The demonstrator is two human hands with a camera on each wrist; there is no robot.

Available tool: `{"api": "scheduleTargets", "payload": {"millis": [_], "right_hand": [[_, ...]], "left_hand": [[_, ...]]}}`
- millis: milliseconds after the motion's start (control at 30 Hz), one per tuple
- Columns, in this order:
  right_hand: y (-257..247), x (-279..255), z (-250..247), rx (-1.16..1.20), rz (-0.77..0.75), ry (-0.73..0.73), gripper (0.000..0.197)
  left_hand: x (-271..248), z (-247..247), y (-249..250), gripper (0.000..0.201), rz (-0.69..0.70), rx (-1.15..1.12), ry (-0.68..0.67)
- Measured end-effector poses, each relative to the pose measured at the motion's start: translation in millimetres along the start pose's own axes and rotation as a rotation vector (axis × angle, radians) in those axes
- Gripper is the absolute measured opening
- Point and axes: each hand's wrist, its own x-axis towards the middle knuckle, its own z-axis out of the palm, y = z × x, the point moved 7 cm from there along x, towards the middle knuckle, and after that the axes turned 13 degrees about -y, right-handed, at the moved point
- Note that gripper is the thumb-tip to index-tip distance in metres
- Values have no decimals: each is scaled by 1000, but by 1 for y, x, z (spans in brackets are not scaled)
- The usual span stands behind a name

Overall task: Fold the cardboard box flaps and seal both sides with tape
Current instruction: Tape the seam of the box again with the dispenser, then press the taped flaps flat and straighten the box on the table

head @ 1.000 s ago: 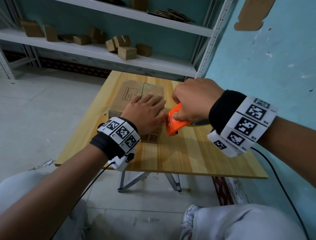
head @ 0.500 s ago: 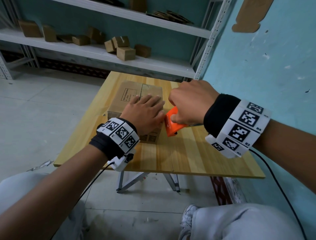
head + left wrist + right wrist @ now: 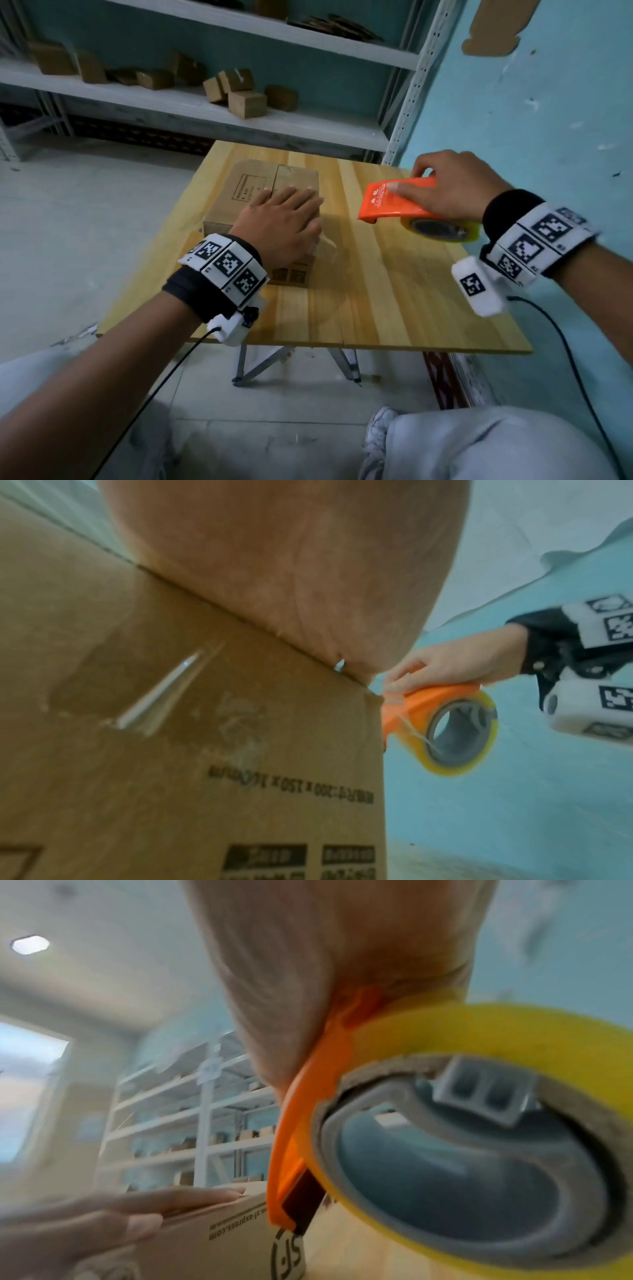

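A closed cardboard box (image 3: 255, 178) lies on the wooden table (image 3: 376, 291). My left hand (image 3: 284, 222) lies flat on its top with straight fingers. Clear tape (image 3: 161, 691) runs down the box's near side (image 3: 205, 750), and a loose tape end (image 3: 325, 243) sticks out at the box's right edge. My right hand (image 3: 445, 185) grips an orange tape dispenser (image 3: 394, 202) with a yellowish roll (image 3: 442, 229), held above the table to the right of the box, apart from it. The right wrist view shows the roll (image 3: 479, 1123) up close and the left hand's fingers (image 3: 171, 1202) on the box.
A white metal shelf rack (image 3: 205, 109) with several small cardboard boxes (image 3: 246, 102) stands behind the table. A teal wall (image 3: 548, 120) runs along the right. My knees in light trousers (image 3: 479, 445) are below the table's near edge.
My right hand has pulled the dispenser away from the box's near right edge, up and to the right. My left hand has stayed flat on the box top.
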Motion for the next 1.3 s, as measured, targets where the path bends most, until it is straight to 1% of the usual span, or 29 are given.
{"api": "scheduleTargets", "payload": {"millis": [33,67,100,200,267,333,400,467,533,633,733,900,1000,1067,1167,1233,1300], "right_hand": [[8,4,8,114,22,-19,45],[15,9,19,217,43,-40,44],[20,13,29,301,62,-64,40],[31,21,58,495,100,-113,25],[29,23,69,550,95,-138,26],[21,24,76,511,76,-150,35],[15,27,85,393,58,-132,41],[11,31,96,245,58,-100,42],[12,35,107,163,77,-85,43],[16,43,113,107,107,-86,46],[17,50,112,83,115,-79,46],[16,52,108,83,135,-84,44],[16,49,97,71,152,-53,51],[10,43,83,192,118,31,54],[-9,28,60,518,-25,169,47],[-27,17,52,777,-135,182,42],[-45,9,52,1017,-193,132,40]], "left_hand": [[-2,-3,2,71,5,5,-4],[-5,-5,5,78,14,40,-15],[-7,-7,8,80,26,93,-32],[-10,-9,10,73,28,175,-83],[-10,-10,12,73,20,190,-82],[-8,-9,13,71,28,207,-70],[-6,-9,14,69,35,199,-57],[-3,-9,14,67,36,150,-43],[0,-9,12,64,37,74,-31],[6,-6,11,64,41,2,-21],[15,-5,9,62,32,-111,15],[22,-9,12,45,30,-270,50],[18,-18,12,42,7,-447,102],[12,-27,12,46,5,-569,147],[0,-43,6,49,26,-677,209],[-11,-53,-6,49,29,-752,265],[-23,-57,-22,47,-1,-888,303]]}}
